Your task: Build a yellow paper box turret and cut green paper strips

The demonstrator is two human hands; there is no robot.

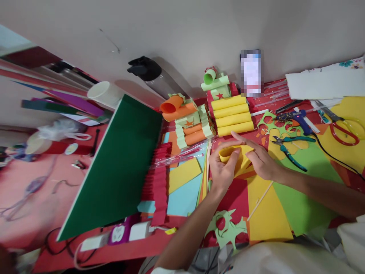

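A piece of yellow paper (242,161), curled into a loose roll, is held between my two hands over the middle of the table. My left hand (224,163) wraps round its rolled end, thumb pressed on the paper. On the other side, my right hand (261,160) pinches the paper's edge with fingers and thumb. Just beyond my hands lie stacked yellow paper rolls (234,116), joined to a green and red paper figure (218,89). To their left rests a similar orange and green paper figure (188,120).
Teal pliers (291,146), a blue glue gun (299,120) with its cord and red-and-yellow scissors (342,127) lie at the right. A dark green board (114,171) stands tilted at the left. Green paper scraps (225,226) lie near the front edge; a phone (251,72) leans against the wall.
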